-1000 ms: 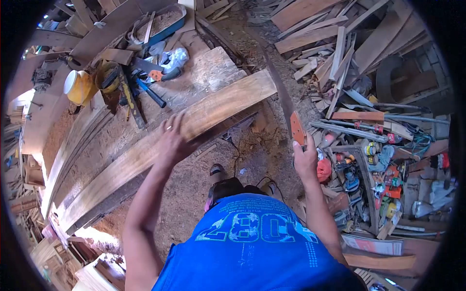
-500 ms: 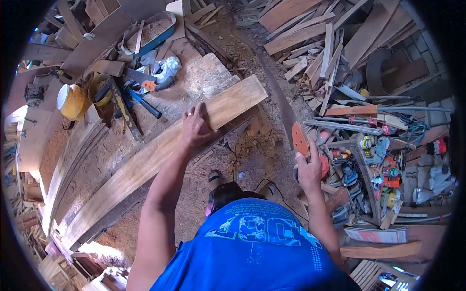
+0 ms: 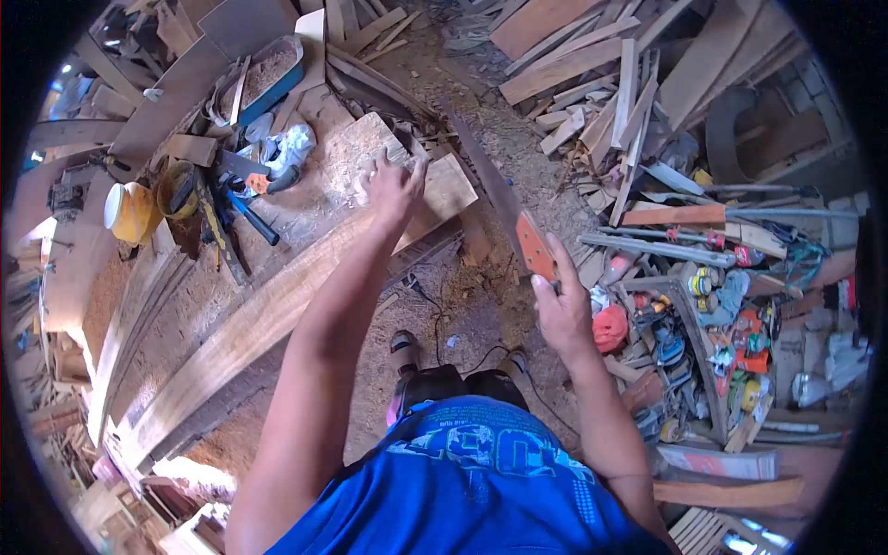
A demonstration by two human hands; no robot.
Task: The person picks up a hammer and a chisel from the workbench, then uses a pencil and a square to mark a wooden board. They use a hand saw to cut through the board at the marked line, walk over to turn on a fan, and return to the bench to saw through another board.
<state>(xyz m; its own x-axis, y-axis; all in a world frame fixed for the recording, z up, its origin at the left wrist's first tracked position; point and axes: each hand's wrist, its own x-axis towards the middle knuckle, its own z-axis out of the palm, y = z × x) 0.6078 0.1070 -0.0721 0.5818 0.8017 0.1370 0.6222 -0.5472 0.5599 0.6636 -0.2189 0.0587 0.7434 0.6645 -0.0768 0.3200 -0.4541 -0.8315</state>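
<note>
A long curved wooden plank (image 3: 268, 296) lies across the sawdust-covered bench, its squared end at the upper right. Over the plank near that end is my left hand (image 3: 396, 187), fingers apart and holding nothing; whether it touches the wood cannot be told. My right hand (image 3: 562, 310) grips a handsaw (image 3: 499, 190) by its orange handle part. The long blade points up and away, just right of the plank's end, and looks apart from it.
On the bench are a yellow container (image 3: 132, 215), a blue-handled hammer (image 3: 252, 218), a second saw (image 3: 254, 174) and a blue tray (image 3: 268, 88). Wood scraps (image 3: 573, 83) pile up at upper right. Tools and cans crowd the right side. A cable (image 3: 439, 319) runs along the floor.
My left hand has lifted off its hold on the plank and moved up and right toward its end. The saw in my right hand has shifted left and up, nearer the plank's end.
</note>
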